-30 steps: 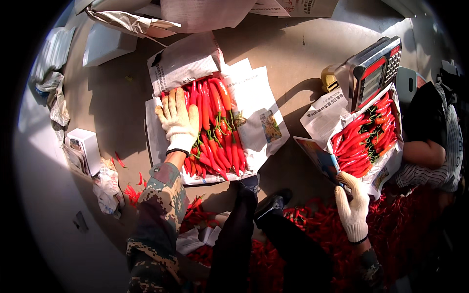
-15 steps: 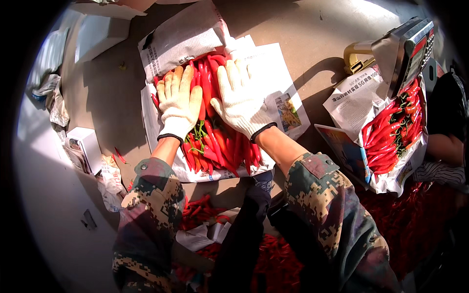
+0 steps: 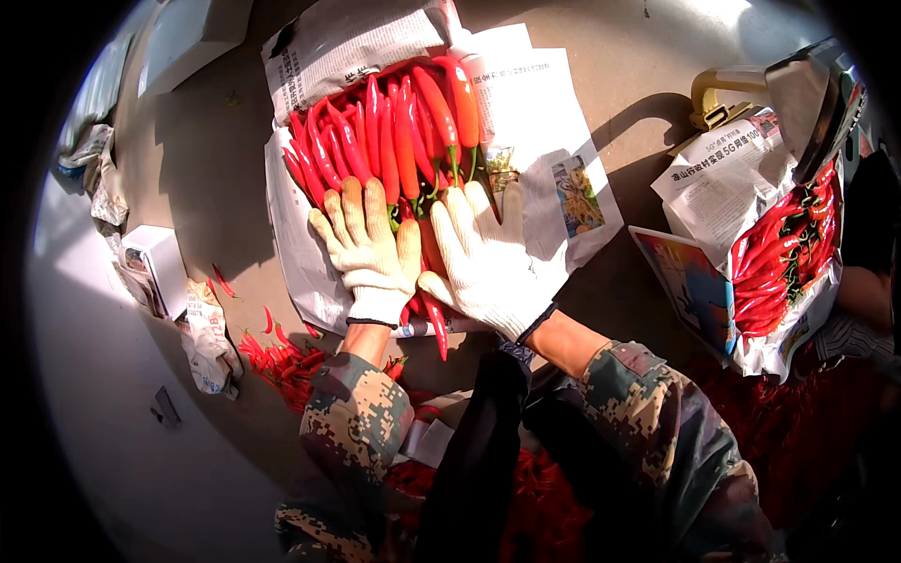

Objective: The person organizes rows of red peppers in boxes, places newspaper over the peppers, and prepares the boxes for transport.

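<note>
Laid left hand (image 3: 371, 263) and right hand (image 3: 493, 267) palm-down, side by side, over red chillies' (image 3: 387, 145) near part, fingers slightly apart, pointing far.

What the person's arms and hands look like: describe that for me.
The left hand and right hand wear cream knit gloves with dark wrist edging, the left one partly tan-tinged. The sleeves are pixelated camouflage in green, brown and tan.

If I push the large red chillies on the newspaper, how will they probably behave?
The large red chillies look glossy, so they may slide over each other. Their smooth skins suggest fairly stiff bodies; thin green stems might snap.
</note>
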